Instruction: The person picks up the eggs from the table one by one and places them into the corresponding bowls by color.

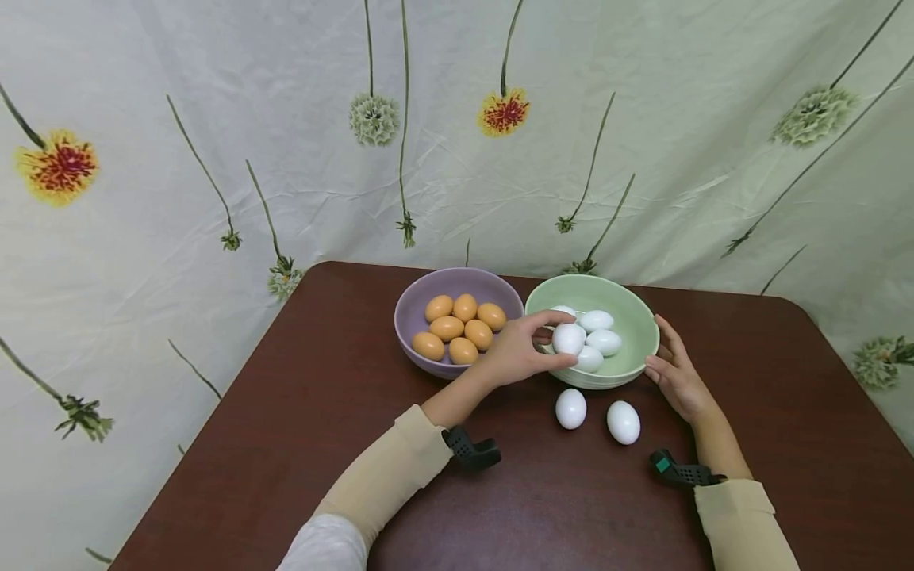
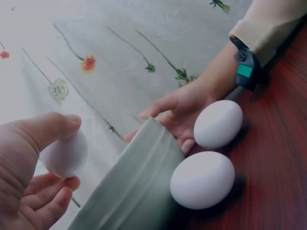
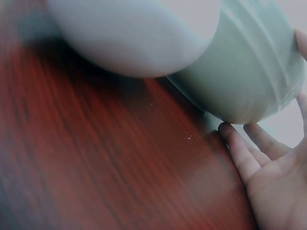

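My left hand point(image 1: 520, 349) pinches a white egg point(image 1: 569, 339) between thumb and fingers, over the near left part of a green bowl point(image 1: 638, 337). In the left wrist view this egg point(image 2: 67, 155) is held above the bowl's rim. Several white eggs point(image 1: 604, 342) lie inside the bowl, partly hidden by the held egg and the hand. My right hand point(image 1: 681, 381) touches the bowl's right outer side with spread, fairly straight fingers point(image 3: 242, 155). On the table in front of the bowl lie two more white eggs, a left one point(image 1: 570, 409) and a right one point(image 1: 624, 423).
A purple bowl point(image 1: 407, 313) with several brown eggs point(image 1: 447, 328) stands directly left of the green bowl. Both bowls are near the back of the dark red-brown table point(image 1: 300, 412). Behind the table hangs a pale cloth point(image 1: 286, 95) with a flower print.
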`<state>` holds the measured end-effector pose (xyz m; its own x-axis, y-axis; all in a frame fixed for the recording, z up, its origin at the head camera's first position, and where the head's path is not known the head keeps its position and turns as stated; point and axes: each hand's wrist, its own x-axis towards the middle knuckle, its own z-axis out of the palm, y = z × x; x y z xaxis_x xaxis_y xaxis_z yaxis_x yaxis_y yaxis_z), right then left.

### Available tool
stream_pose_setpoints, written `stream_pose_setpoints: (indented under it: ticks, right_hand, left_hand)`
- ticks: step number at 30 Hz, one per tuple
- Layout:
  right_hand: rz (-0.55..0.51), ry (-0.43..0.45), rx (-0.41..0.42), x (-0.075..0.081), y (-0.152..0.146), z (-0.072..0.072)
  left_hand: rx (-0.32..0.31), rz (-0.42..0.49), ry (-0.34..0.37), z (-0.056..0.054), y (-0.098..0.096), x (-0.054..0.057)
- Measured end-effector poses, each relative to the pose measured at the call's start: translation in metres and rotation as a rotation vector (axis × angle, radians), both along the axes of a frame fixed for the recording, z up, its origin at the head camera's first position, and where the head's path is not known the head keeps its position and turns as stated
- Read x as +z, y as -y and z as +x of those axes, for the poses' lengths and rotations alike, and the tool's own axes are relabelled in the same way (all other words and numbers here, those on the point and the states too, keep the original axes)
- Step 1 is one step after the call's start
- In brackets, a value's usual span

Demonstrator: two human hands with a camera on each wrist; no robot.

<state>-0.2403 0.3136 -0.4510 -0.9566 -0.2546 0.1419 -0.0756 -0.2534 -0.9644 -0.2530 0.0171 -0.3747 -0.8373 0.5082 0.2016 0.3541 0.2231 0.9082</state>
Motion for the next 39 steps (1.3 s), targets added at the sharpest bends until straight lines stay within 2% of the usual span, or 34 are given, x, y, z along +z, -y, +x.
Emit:
stream_pose_setpoints:
  ticks: [7,14,19,23,31,35,39]
  right_hand:
    - [-0.002,-0.015,0.013,-0.001,-0.002,-0.001]
    - [-0.007,-0.013,0.004,-0.001,-0.001,-0.001]
    - [-0.002,-0.014,-0.003,-0.001,-0.001,0.000]
    - [-0.001,-0.013,0.001,-0.002,-0.002,-0.001]
    - [-0.019,-0.018,0.014,-0.003,-0.003,-0.002]
    - [-0.017,-0.021,0.016,-0.003,-0.004,-0.002]
    - [-0.012,-0.015,0.014,-0.004,-0.004,-0.003]
  left_hand:
    - [0.048,0.002,0.035,-0.006,-0.010,-0.005]
    - [0.093,-0.026,0.030,-0.012,-0.019,-0.006]
    - [0.135,-0.030,0.075,-0.018,-0.026,-0.005]
    - [0.151,-0.077,0.085,-0.023,-0.030,-0.004]
    - [0.081,-0.176,0.116,-0.035,-0.036,0.001]
    - [0.041,-0.290,0.063,-0.041,-0.038,0.001]
    - [0.018,-0.443,-0.043,-0.045,-0.042,0.000]
